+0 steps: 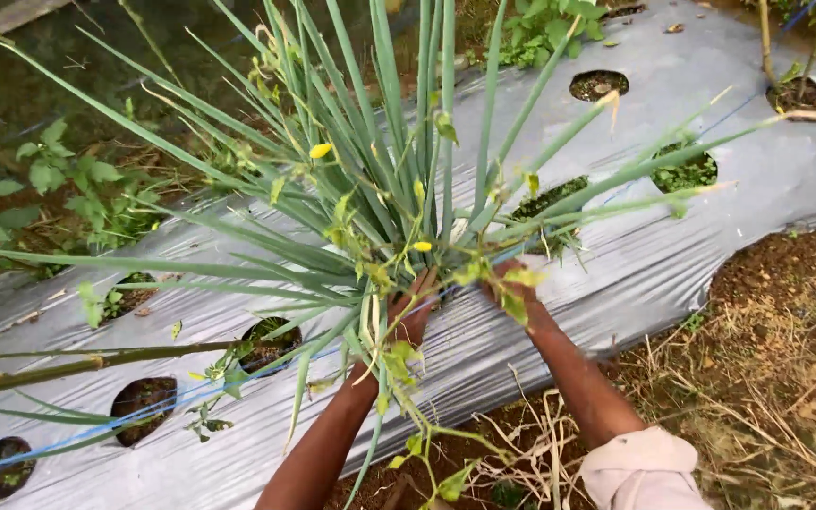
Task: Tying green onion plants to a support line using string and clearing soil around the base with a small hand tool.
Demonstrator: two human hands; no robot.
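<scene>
- Foreground, bottom right: a pale rolled sleeve [642,467] on the person's right arm, above bare brown soil strewn with dry straw [757,378]
- Left hand [412,312]: reaches up into the base of a clump of long green onion leaves [380,179]; fingers appear curled round the stems together with a thin weed vine [399,368] of small yellow-green leaves, though foliage covers most of the grip
- Right hand [514,283]: set at the clump's base just right of the left hand; largely hidden by leaves, so whether it is clenched or loose cannot be told
- The onion clump stands in a planting hole of the silver plastic mulch sheet [616,274], directly ahead of both hands, its leaves fanning outward and upward
- Left of the hands: further round holes [144,401] in the sheet showing dark soil, with a blue line [96,430] running across them
- Far side: more holes [599,85] with small green growth, and broad-leaved weeds [68,189] beyond the sheet's edge
</scene>
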